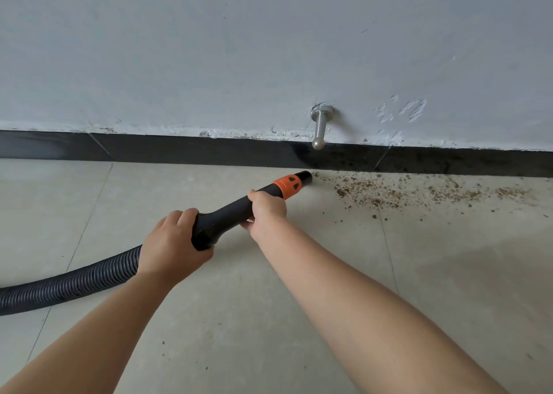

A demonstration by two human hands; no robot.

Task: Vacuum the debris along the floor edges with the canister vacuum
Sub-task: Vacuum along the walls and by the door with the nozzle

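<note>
At the baseboard (209, 151): both arms extended, left hand (172, 241) wrapped round nozzle (236, 208) rear by hose (74, 283), right hand (266, 211) gripping near orange collar (288, 185). Tip at debris (389, 191) edge.

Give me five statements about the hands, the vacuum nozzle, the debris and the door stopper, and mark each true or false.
1. Both hands hold the vacuum: the left hand grips the wide black cuff where the ribbed hose joins, and the right hand grips the nozzle tube. True.
2. The nozzle tip points away from the wall. False: it points toward the black baseboard, close to it.
3. Most of the brown debris lies to the right of the nozzle tip. True.
4. The metal door stopper is fixed to the floor. False: it is mounted on the wall above the baseboard.
5. The band near the nozzle tip is blue. False: the band is orange.
</note>
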